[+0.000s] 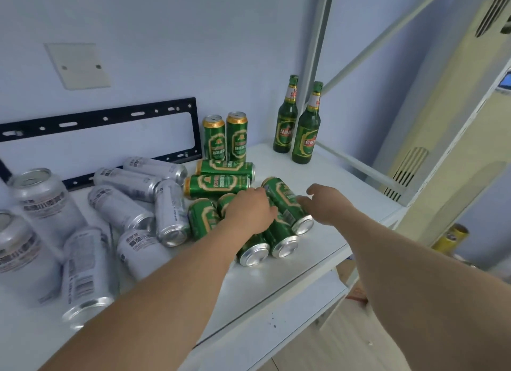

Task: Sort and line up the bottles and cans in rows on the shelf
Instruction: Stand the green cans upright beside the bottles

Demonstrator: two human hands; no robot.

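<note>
Landmark: the two upright green cans [225, 135] at the wall.

- Green bottles [297, 121]: two, upright, right of the landmark, already paired.
- Fallen green cans [218, 184]: heaped just in front of the landmark, awaiting standing.
- Silver cans [132, 193]: left of the landmark, mostly lying; a couple upright at far left.
- Your left hand [250, 208]: fingers curled down over the heap; whether they pinch a can, you cannot tell.
- Your right hand [325, 204]: fingers loosely spread beside the tilted green can [286, 202], holding nothing, likely reaching to grasp it.
- Shelf [345, 193]: white.
</note>
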